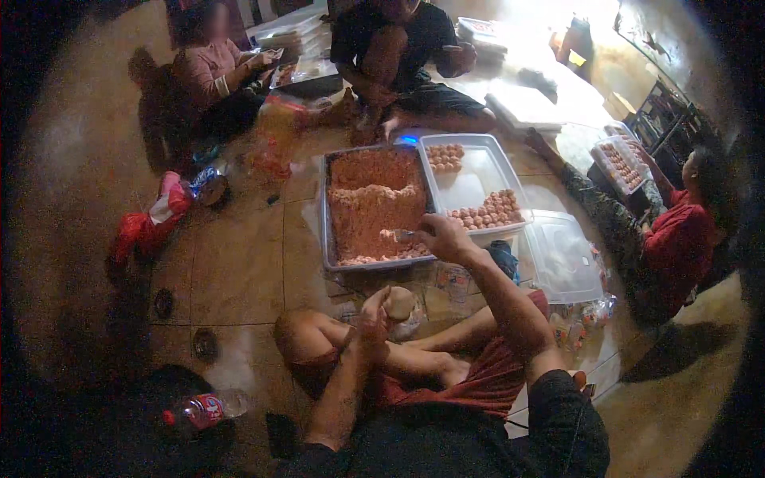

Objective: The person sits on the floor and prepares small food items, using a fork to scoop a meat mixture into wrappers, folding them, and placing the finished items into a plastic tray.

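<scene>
My right hand [447, 239] grips a small metal utensil [404, 236] with a bit of pinkish filling on its tip. It is over the near right part of a rectangular plastic tub [325, 209] that holds reddish-brown minced filling [370, 221]. My left hand [375, 313] is above my crossed legs and holds a stack of round pale wrappers [400, 303]. To the right of the tub lies a translucent plastic tray [478, 173]. Rows of small filled dumplings [490, 210] sit at its near end, and a smaller group [444, 158] at its far left corner.
A clear lid [565, 257] lies right of the tray, near plastic packages [577, 331]. A person [406, 66] sits beyond the tub, another [218, 77] at the far left, and one in red [681, 239] at the right. A bottle [209, 410] lies at the lower left.
</scene>
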Demonstrator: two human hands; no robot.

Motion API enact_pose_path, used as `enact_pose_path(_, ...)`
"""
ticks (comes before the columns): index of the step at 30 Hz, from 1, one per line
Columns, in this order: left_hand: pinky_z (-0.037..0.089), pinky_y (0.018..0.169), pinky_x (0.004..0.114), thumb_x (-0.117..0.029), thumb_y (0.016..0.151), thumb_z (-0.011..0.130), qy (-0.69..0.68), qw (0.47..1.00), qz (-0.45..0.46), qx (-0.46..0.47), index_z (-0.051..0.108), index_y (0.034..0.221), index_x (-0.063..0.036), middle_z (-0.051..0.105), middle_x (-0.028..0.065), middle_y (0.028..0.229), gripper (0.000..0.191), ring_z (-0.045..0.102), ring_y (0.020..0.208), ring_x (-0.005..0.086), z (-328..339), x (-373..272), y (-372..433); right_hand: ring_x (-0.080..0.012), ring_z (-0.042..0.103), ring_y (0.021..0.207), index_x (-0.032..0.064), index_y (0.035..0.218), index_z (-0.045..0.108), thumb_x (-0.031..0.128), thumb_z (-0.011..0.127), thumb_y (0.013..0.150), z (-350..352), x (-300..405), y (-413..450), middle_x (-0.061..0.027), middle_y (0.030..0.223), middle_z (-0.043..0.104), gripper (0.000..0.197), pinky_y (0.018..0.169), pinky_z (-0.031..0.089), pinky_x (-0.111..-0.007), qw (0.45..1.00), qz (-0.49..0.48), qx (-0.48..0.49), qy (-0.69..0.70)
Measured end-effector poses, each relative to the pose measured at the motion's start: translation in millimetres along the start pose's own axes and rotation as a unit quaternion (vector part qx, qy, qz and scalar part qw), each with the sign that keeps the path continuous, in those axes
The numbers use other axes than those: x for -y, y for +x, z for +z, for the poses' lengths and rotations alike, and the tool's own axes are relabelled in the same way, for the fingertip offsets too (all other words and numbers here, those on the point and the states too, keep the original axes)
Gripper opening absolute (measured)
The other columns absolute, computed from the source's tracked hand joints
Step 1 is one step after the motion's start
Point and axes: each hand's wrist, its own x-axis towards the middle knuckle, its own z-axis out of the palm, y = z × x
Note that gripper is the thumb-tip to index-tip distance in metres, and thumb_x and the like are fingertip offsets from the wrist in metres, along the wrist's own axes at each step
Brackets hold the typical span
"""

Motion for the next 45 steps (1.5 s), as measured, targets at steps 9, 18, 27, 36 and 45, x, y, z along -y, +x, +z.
enact_pose_path(9,0.052,0.098,0.034,-0.024,0.104,0.048,0.107,0.990,0.093,0.002,0.060,0.127,0.0040,0.066,0.0147,0.124,0.038,0.067,0.106,0.0238,-19,19,11,-0.0257,0.056,0.128,0.0230,0.143,0.052,0.024,0.045,0.101,95,-94,67,-0.0060,0.144,0.055,0.042,0.114,0.027,-0.057,0.954,-0.092,0.120,-0.259)
enact_pose_path(18,0.047,0.105,0.037,-0.015,0.103,0.047,0.425,0.871,0.245,-0.017,0.055,0.135,0.0052,0.062,0.0185,0.130,0.039,0.057,0.125,0.0286,-19,20,6,-0.0267,0.065,0.111,0.0096,0.117,0.067,0.028,0.054,0.097,61,-64,64,-0.0134,0.116,0.070,0.030,0.104,0.035,-0.062,0.959,-0.215,0.149,-0.113)
enact_pose_path(27,0.050,0.099,0.046,-0.050,0.098,0.055,-0.149,0.988,0.041,0.027,0.059,0.125,0.0004,0.065,0.0188,0.122,0.057,0.063,0.112,0.0335,23,-29,5,-0.0229,0.069,0.086,-0.0003,0.101,0.068,0.016,0.070,0.090,-4,-1,-1,-0.0154,0.092,0.072,0.020,0.075,0.052,-0.038,0.996,-0.013,0.010,0.083)
enact_pose_path(36,0.043,0.105,0.053,-0.065,0.094,0.052,-0.342,0.904,0.104,0.235,0.063,0.114,-0.0004,0.067,0.0185,0.123,0.068,0.060,0.116,0.0349,48,-60,0,-0.0188,0.065,0.081,0.0049,0.102,0.065,0.006,0.066,0.089,34,29,-76,-0.0114,0.087,0.068,0.013,0.072,0.052,-0.034,0.960,-0.030,-0.131,0.245)
enact_pose_path(45,0.034,0.113,0.051,-0.071,0.092,0.049,-0.306,0.931,0.171,0.099,0.048,0.134,0.0077,0.051,0.0247,0.142,0.090,0.047,0.133,0.0388,74,-64,-27,-0.0385,0.064,0.087,0.0062,0.102,0.059,0.001,0.061,0.087,52,56,-120,-0.0150,0.096,0.061,0.016,0.073,0.054,-0.044,0.967,-0.130,-0.151,0.156)
